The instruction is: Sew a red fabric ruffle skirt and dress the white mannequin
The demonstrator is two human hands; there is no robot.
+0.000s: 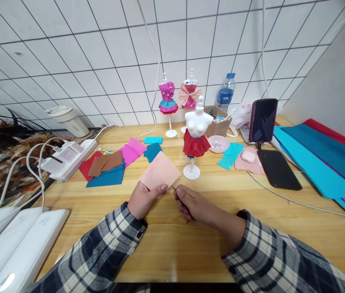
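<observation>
A pale pink crepe-paper piece [160, 170] is pinched at its lower edge by my left hand [143, 199], thumb on top. My right hand [192, 202] is closed round a thin metal tool [173, 187]. Only its narrow tip shows, by the paper's lower right corner; my fingers hide the rest, so its kind is unclear. Just beyond my hands stands a small white dress form [197, 123] wearing a red ruffled skirt [195, 144]. Behind it are two more dress forms, one in a magenta and blue dress [168, 97], the other with a peach bow [190, 95].
Coloured paper pieces [108, 175] lie on the left, near a white power strip [75, 158]. To the right are a pink bowl of beads [219, 144], a cardboard box [218, 127], a black phone [279, 169], an upright phone [263, 121] and large paper sheets [322, 162].
</observation>
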